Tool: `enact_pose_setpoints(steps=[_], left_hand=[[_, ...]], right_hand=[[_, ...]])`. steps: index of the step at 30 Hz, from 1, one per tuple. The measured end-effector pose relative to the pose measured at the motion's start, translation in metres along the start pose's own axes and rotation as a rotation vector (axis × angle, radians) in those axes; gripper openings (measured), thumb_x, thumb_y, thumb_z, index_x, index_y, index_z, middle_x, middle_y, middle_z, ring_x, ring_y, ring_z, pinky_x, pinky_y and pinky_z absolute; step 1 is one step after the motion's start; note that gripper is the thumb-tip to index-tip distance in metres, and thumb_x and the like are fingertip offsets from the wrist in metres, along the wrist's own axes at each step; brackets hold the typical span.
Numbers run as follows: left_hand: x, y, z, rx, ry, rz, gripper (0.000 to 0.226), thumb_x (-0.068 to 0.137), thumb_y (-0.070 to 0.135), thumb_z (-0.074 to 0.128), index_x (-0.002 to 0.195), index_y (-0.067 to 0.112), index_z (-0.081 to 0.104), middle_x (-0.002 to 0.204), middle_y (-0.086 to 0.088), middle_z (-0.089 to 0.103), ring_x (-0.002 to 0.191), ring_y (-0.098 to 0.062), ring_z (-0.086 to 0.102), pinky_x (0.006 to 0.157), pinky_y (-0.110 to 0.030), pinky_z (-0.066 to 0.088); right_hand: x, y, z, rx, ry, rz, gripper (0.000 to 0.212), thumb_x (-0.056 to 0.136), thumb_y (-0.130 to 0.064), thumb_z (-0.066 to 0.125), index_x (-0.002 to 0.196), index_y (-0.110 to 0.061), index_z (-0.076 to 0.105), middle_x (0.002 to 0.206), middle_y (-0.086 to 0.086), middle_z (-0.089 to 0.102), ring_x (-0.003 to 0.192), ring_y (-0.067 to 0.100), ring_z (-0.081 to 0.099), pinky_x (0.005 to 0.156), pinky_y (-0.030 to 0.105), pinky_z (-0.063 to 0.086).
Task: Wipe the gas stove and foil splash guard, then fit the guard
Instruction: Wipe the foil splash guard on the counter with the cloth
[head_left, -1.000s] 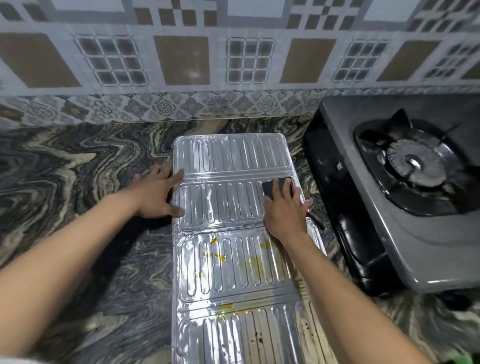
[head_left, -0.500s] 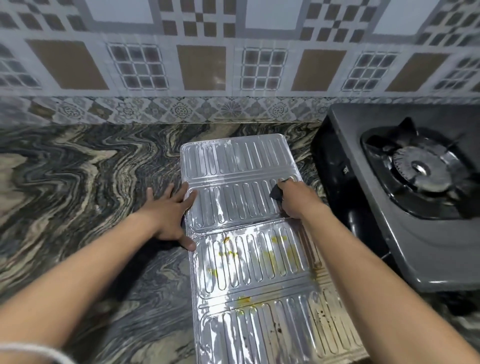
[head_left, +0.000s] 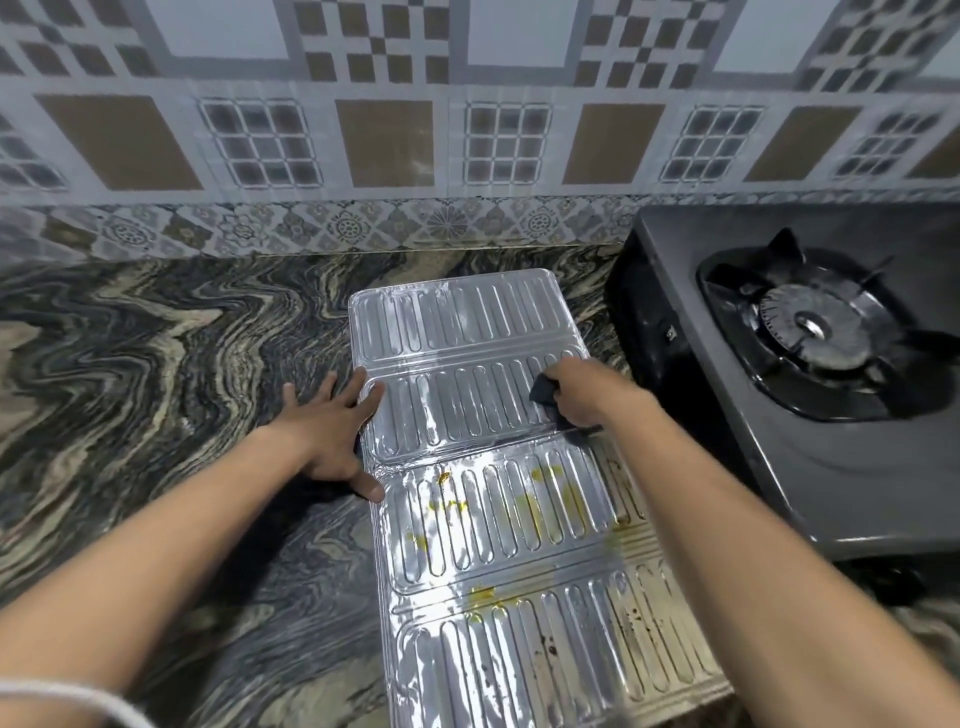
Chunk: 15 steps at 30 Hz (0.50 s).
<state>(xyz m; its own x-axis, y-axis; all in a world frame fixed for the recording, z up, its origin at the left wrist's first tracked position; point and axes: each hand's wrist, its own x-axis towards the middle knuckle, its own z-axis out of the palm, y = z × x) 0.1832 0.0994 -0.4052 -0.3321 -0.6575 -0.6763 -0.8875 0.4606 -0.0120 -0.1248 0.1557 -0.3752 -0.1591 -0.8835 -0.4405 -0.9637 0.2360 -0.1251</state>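
Note:
The ribbed foil splash guard (head_left: 467, 338) lies flat on the marbled counter, unfolded in several panels. Yellow and dark stains mark its nearer panels. My left hand (head_left: 332, 426) rests flat with fingers spread on the guard's left edge, at the second panel. My right hand (head_left: 587, 389) is closed around a dark cloth (head_left: 543, 389) and presses it on the right side of that same panel. The grey gas stove (head_left: 831, 467) stands to the right, with its burner (head_left: 810, 327) and black pan support in view.
The dark swirled stone counter (head_left: 156, 374) spreads to the left of the guard. A patterned tile wall (head_left: 384, 140) runs along the back. The stove's black side panel (head_left: 660, 332) sits close to the guard's right edge.
My right hand went from lying flat on the cloth to bunching it in a closed grip. The left hand stayed at the guard's left edge. The view shifted slightly left.

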Motion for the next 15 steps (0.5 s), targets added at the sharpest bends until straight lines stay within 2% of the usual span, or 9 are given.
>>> enact_pose_setpoints(steps=[2,4,5,7,10,13,15], left_hand=[[0.000,0.000,0.000,0.005,0.003,-0.003,0.150,0.051,0.082,0.074,0.151,0.037,-0.027,0.158,0.008,-0.035,0.150,-0.029,-0.024,0.112,-0.070,-0.008],[0.001,-0.001,-0.001,0.000,-0.001,-0.001,0.149,0.052,0.082,0.074,0.151,0.037,-0.027,0.157,0.009,-0.036,0.150,-0.029,-0.023,0.113,-0.070,-0.007],[0.001,-0.001,-0.001,-0.001,-0.005,0.001,0.149,0.052,0.082,0.074,0.151,0.037,-0.027,0.157,0.009,-0.036,0.150,-0.029,-0.023,0.113,-0.070,-0.007],[0.003,-0.002,0.000,-0.001,-0.008,0.005,0.149,0.052,0.082,0.074,0.151,0.038,-0.027,0.157,0.010,-0.037,0.150,-0.030,-0.023,0.113,-0.070,-0.007],[0.003,-0.001,-0.001,-0.006,-0.006,0.007,0.147,0.054,0.080,0.076,0.151,0.038,-0.027,0.156,0.010,-0.038,0.150,-0.030,-0.023,0.113,-0.069,-0.007],[0.002,0.003,-0.004,-0.024,0.000,0.016,0.145,0.056,0.074,0.079,0.151,0.040,-0.026,0.156,0.012,-0.038,0.150,-0.031,-0.023,0.114,-0.069,-0.006],[0.002,0.004,-0.007,-0.042,0.004,0.022,0.145,0.057,0.070,0.082,0.152,0.041,-0.024,0.156,0.013,-0.036,0.150,-0.032,-0.023,0.114,-0.068,-0.007]], right_hand=[[-0.015,0.004,0.028,0.021,0.020,0.005,0.048,0.097,-0.010,0.048,0.144,-0.013,0.041,0.147,0.016,0.042,0.127,0.037,0.050,0.097,0.043,0.045],[-0.031,0.006,0.050,0.042,0.063,-0.010,0.057,0.101,-0.014,0.044,0.154,-0.012,0.024,0.162,0.015,0.015,0.146,0.036,0.024,0.112,0.048,0.032],[-0.039,0.006,0.056,0.024,0.088,-0.045,0.054,0.102,-0.016,0.041,0.153,-0.010,0.025,0.164,0.014,0.007,0.150,0.035,0.012,0.117,0.049,0.024],[-0.049,0.006,0.067,-0.028,0.147,-0.117,0.043,0.105,-0.019,0.037,0.146,-0.005,0.037,0.165,0.014,0.003,0.151,0.037,-0.001,0.120,0.054,0.011],[-0.058,0.006,0.077,-0.034,0.229,-0.135,0.043,0.105,-0.020,0.038,0.145,-0.005,0.040,0.165,0.014,0.003,0.151,0.038,-0.003,0.120,0.057,0.008],[-0.063,0.006,0.086,-0.030,0.270,-0.138,0.045,0.103,-0.019,0.040,0.146,-0.006,0.039,0.164,0.015,0.011,0.150,0.037,0.007,0.120,0.056,0.012],[-0.061,0.010,0.090,-0.003,0.314,-0.107,0.048,0.105,-0.022,0.034,0.151,-0.009,0.032,0.163,0.013,0.016,0.150,0.033,0.012,0.121,0.054,0.010]])
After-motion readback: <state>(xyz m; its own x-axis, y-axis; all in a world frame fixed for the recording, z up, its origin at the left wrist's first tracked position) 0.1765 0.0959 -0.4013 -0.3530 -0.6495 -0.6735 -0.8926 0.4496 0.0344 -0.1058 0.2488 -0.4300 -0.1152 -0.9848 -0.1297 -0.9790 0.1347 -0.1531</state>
